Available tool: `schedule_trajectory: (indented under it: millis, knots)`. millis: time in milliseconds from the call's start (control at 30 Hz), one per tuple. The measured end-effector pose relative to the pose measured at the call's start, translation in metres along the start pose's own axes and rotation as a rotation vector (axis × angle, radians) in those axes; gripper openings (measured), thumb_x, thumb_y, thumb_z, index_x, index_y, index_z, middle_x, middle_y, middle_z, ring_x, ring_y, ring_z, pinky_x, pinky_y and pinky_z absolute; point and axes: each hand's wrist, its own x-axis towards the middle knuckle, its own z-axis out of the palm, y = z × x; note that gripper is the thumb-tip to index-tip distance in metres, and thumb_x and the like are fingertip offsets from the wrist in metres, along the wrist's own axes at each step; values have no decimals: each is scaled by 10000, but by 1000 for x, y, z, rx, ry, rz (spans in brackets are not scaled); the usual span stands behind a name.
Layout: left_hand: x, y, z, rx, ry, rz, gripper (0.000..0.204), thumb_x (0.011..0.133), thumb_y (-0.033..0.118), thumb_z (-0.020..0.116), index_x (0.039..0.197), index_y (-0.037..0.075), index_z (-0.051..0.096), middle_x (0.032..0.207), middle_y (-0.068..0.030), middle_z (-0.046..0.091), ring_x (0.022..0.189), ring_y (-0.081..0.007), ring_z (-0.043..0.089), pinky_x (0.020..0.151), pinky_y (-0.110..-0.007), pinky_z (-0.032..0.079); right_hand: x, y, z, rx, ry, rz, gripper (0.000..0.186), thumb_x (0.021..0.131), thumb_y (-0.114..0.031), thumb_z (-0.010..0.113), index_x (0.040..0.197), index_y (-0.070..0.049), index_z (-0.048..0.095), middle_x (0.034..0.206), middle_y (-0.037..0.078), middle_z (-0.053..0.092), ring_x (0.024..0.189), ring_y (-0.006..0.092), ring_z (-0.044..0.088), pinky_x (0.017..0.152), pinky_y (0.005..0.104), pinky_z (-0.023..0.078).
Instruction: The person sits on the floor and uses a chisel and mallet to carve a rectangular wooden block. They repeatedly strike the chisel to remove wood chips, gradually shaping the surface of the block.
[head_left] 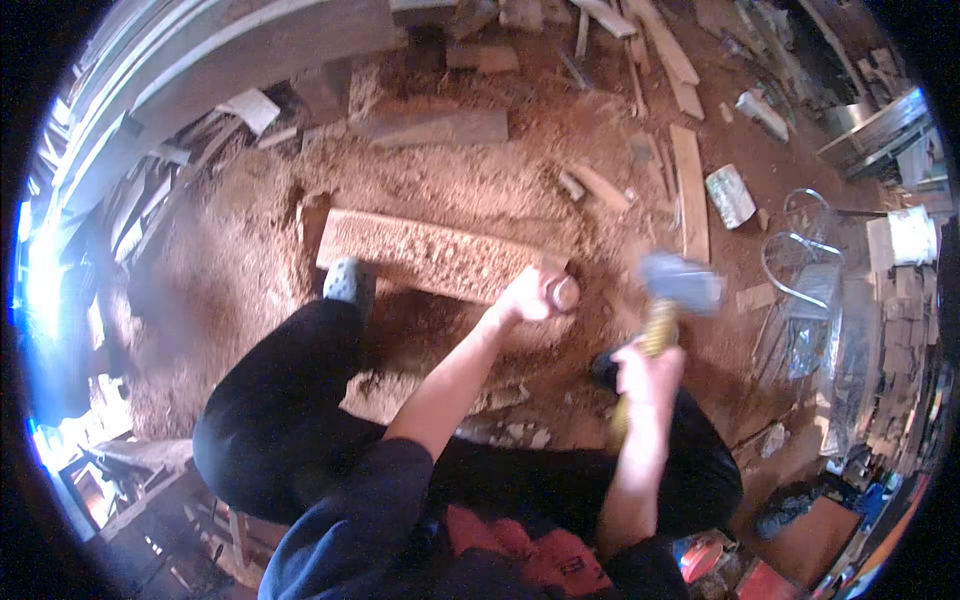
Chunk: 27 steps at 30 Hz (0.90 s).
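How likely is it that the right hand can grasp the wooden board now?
Probably not: the right hand is closed around the hammer, and the left hand sits between it and the wooden board.

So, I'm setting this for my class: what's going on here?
The person's left hand grips a round-ended tool at the right end of a rough-topped wooden board; the tool's lower end is hidden. The right hand holds a hammer, blurred and apart from the tool. A grey shoe is at the board's near edge, toward the left.
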Motion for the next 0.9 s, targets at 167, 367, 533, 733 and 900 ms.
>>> schedule_trajectory:
  millis: [167,367,533,733,900]
  knots:
    - [-10,-14,-1,-48,68,51,302,548,202,717,820,101,630,761,-119,644,749,-304,633,663,-380,502,-51,-65,-52,512,103,-543,159,695,15,555,733,-78,432,498,-44,349,370,62,331,334,219,297]
    - [-4,-21,7,-66,38,35,308,556,210,725,829,92,644,774,-117,651,744,-272,641,665,-355,504,-14,79,48,-429,3,-99,175,631,-12,625,627,-72,461,510,-9,455,428,106,474,382,270,365]
    - [-4,-13,-4,-163,64,-11,278,567,202,738,800,85,641,784,-105,655,724,-248,626,675,-352,501,3,70,56,152,-17,165,133,686,-8,588,665,-70,472,477,-1,434,315,104,390,301,259,322]
    - [-24,-87,-30,-372,386,269,145,558,49,698,627,51,570,616,-24,558,581,-153,523,551,-297,435,32,97,75,43,-270,308,108,681,-39,611,636,-64,516,464,-27,428,329,88,397,317,259,331]
    - [-45,-85,-60,-1223,705,4,226,519,-28,577,715,51,496,599,-77,530,577,-191,507,582,-310,414,74,198,109,-451,-236,137,121,651,-92,604,591,12,594,495,66,533,381,180,504,357,325,388]
